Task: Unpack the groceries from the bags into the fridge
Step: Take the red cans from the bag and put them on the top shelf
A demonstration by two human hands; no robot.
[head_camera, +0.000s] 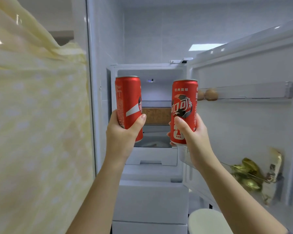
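Nearest, both forearms reach up and forward, and each of the hands is wrapped round a drink. The left hand [123, 132] grips the left can [128, 102] low on its body with the thumb across the front, and the right hand [193, 137] grips the right can [183, 105] the same way, near its base. Both cans are upright and apart from each other, held in the air before the open fridge [152, 200] and resting on nothing. Most of each can stands above the fingers, so I judge a knock near the top could lever one out of the grip. A dropped can would likely dent.

With both hands full, nothing is free to steady a shelf or shift things aside. On the left a yellow cloth [32, 115] hangs beside the opening, and the left arm could drag it. To the right, the right can is near the edge of the door [243, 129]. A swing that way could strike the upper door shelf [260, 92], where two eggs [210, 94] lie and would crack easily. Gold-wrapped packets [249, 169] sit lower in the door, well clear.

Farther in, the compartment behind the cans looks narrow, and a brown slab [156, 115] sits in it; what it is I cannot tell. Two cans pushed in together may clash with the walls or each other, so one at a time seems safer
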